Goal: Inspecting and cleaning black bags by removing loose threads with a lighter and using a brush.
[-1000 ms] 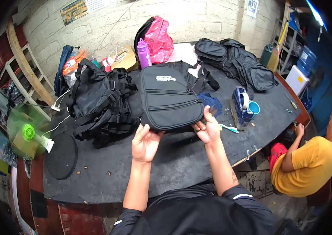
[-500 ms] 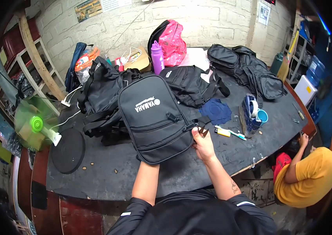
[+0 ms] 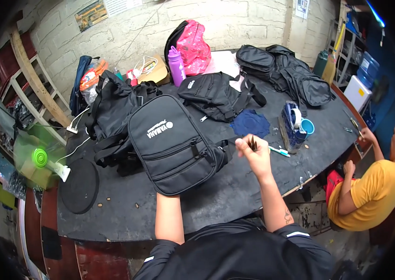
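Note:
A black backpack (image 3: 169,144) with white lettering and two front zips faces up before me, tilted. My left forearm runs beneath its lower edge; the left hand is hidden behind the bag, so its fingers do not show. To the right of the bag, my right hand (image 3: 256,156) is closed around what look like small dark brown thread snips (image 3: 253,143), their pointed ends sticking up. Its thumb and forefinger are pinched together by the end of a black strap (image 3: 227,142) at the bag's side; whether they grip the strap I cannot tell.
On the dark table (image 3: 197,210) lie more black bags (image 3: 211,95), a blue cloth (image 3: 251,123), a toothbrush (image 3: 279,151), a tape dispenser (image 3: 293,121) and a round black pad (image 3: 80,185). A green fan (image 3: 40,157) stands left. A person in yellow (image 3: 370,196) sits at right.
My right hand has moved right and up, away from the backpack's side. The backpack has turned and shifted slightly left. The person in yellow has raised an arm to the table edge.

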Motion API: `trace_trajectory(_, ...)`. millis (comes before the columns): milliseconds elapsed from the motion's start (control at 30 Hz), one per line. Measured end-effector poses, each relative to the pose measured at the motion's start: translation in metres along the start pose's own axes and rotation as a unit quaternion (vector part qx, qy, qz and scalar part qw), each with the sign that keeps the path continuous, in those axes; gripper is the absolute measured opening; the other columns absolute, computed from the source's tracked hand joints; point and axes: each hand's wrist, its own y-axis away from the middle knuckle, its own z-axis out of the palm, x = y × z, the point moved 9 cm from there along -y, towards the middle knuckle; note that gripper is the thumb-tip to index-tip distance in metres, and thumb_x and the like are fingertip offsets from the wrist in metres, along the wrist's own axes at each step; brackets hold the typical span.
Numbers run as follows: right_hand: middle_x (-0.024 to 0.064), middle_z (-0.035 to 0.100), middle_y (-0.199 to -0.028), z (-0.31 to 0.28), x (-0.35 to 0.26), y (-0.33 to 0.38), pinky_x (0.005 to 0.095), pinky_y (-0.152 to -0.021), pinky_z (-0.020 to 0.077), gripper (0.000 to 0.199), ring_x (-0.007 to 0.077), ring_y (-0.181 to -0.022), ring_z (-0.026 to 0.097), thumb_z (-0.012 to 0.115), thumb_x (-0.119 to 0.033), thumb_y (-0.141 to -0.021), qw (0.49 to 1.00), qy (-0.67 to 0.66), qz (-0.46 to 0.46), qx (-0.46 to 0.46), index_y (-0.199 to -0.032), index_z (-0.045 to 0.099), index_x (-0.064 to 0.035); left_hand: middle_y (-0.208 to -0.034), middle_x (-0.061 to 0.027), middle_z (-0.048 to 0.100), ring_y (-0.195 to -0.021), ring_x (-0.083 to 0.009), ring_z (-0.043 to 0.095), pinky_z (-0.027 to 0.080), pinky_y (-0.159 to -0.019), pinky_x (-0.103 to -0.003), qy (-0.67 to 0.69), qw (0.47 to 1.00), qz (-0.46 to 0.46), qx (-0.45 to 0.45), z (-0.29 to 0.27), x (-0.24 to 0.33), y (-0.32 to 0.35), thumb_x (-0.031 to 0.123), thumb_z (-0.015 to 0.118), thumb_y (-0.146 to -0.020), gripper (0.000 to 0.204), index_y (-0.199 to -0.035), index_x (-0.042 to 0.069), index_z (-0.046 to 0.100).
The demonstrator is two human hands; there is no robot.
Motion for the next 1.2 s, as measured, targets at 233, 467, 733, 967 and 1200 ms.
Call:
trace_trajectory(233,0.0007,0.057,-0.081,0.034,-0.038,0.012,0.0180,-0.055,0.0330,0.019,0.0051,-0.069,0.046,0.072,-0.008,-0.075,0.984,0.036,-0.154,-0.086,-0.091,0.066,-0.0029,-0.147,-0.0105,0.025,-0.133,-0.0276,0.028,0.023,-0.110,-0.041,-0.006,1.000,0.009,0.000,0.002,-0.011,-0.002,0.044,0.025,-0.097,0.058,-0.142,0.008,0.023)
trace_trajectory(467,-0.0011,0.056,-0.065,0.033,-0.009,0.019,0.0204,-0.052,0.0362,0.021,0.0044,-0.056,0.046,0.073,-0.018,-0.076,0.991,0.102,0.029,-0.087,-0.073,0.064,0.0007,-0.147,-0.0110,0.026,-0.132,-0.0277,0.029,0.024,-0.110,-0.039,0.026,0.999,-0.002,0.045,-0.021,-0.023,0.002,0.043,0.027,-0.096,0.058,-0.141,0.007,0.025)
trace_trajectory(733,-0.0024,0.055,-0.063,0.041,0.034,0.023,0.0198,-0.046,0.0318,0.024,0.0035,-0.047,0.040,0.065,-0.026,-0.085,0.938,-0.287,0.163,-0.107,-0.078,0.061,-0.0034,-0.146,-0.0108,0.029,-0.131,-0.0279,0.031,0.027,-0.109,-0.040,0.068,0.993,0.012,0.091,-0.006,-0.014,0.001,0.043,0.028,-0.097,0.057,-0.141,0.007,0.026)
trace_trajectory(967,-0.0054,0.051,-0.071,0.037,0.034,0.011,0.0166,-0.056,0.0350,0.017,0.0020,-0.062,0.043,0.067,-0.014,-0.083,0.992,-0.089,0.072,-0.060,-0.082,0.052,-0.0057,-0.146,-0.0105,0.028,-0.131,-0.0279,0.031,0.029,-0.108,-0.042,0.013,0.996,0.011,0.083,-0.003,-0.013,0.008,0.042,0.027,-0.097,0.055,-0.142,0.009,0.026)
trace_trajectory(1200,0.0013,0.054,-0.072,0.040,-0.056,-0.011,0.0217,-0.060,0.0411,0.014,0.0086,-0.065,0.051,0.068,0.001,-0.074,0.960,0.132,-0.248,0.022,-0.086,0.060,0.0007,-0.144,-0.0114,0.031,-0.128,-0.0284,0.034,0.030,-0.107,-0.042,0.032,0.995,-0.012,0.095,-0.008,-0.032,0.002,0.042,0.029,-0.097,0.054,-0.139,0.008,0.029)
